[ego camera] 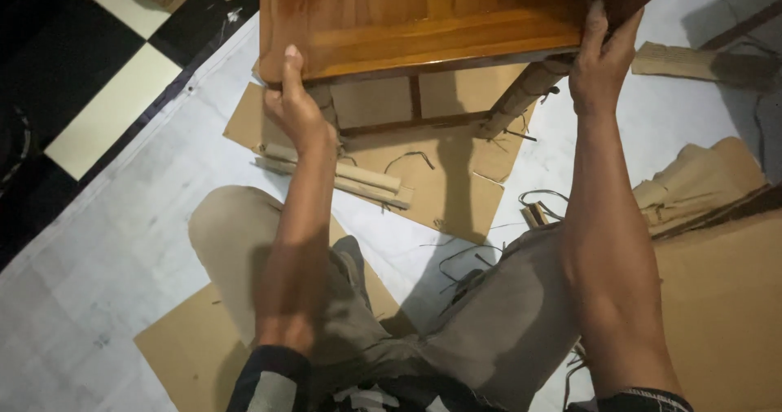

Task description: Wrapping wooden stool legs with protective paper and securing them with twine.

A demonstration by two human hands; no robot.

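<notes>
We hold the wooden panel at the top of the frame, left hand and right hand clamped on its lower corners, lifted above the cardboard sheets on the floor. Next, we judge, steady repositioning.

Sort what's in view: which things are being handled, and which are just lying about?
In hand:
wooden furniture piece, gripped at its edge by left hand and right hand.

Lying about:
cardboard sheets
rolled cardboard strips
loose black straps
torn cardboard
</notes>
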